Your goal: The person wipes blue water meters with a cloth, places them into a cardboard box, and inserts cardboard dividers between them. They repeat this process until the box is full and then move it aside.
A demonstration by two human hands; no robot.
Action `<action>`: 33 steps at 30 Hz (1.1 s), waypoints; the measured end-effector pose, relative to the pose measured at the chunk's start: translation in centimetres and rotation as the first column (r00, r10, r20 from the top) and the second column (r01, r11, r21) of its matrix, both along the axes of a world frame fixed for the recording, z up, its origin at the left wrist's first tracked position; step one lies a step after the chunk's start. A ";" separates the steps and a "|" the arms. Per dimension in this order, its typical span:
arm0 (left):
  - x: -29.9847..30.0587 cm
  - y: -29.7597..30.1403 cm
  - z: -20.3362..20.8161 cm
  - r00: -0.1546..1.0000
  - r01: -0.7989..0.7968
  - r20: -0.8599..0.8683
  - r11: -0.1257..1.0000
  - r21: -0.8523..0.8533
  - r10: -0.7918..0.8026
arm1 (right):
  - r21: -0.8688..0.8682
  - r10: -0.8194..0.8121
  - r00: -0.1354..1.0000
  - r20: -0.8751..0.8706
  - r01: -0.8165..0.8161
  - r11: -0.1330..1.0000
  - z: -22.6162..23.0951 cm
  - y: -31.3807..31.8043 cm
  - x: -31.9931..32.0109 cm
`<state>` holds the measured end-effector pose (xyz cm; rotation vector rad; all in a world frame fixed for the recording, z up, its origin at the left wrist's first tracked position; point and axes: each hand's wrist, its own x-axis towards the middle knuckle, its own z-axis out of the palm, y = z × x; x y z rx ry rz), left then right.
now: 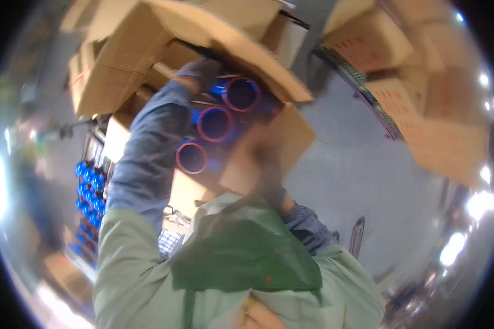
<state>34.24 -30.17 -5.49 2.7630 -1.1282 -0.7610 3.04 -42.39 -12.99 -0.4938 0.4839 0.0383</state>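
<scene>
An open cardboard box (263,49) stands in front of me with its flaps up. Three blue round containers (215,124) with reddish rims sit in a slanting row inside it. Reaching into the far part of the box, my left hand (202,74) in a dark glove is beside the farthest container; its fingers are hidden. My right hand (266,153), also gloved and badly smeared by motion, is at the near right flap (293,129). Whether it grips the flap cannot be made out.
Several blue round items (90,192) stand in rows on a rack to the left. Stacked cartons (389,98) rest on a pallet (376,104) at the far right. Grey floor (362,170) lies to the right, with a dark narrow object (357,236) on it.
</scene>
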 end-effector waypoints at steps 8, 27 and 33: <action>-4.2 1.0 -1.9 0.866 -0.500 -0.457 0.347 -0.794 0.201 | -0.704 -0.033 0.959 0.281 0.229 0.672 3.9 -2.7 4.7; -54.3 45.4 -32.3 -0.367 -0.809 -0.525 -0.542 -0.226 0.768 | -0.657 0.811 0.438 -0.388 0.485 -0.577 8.2 25.8 17.8; -67.5 57.6 -44.1 -0.801 -0.577 -0.011 -0.776 -0.254 0.599 | -0.397 0.673 0.455 -0.583 0.563 -0.725 7.0 28.3 17.5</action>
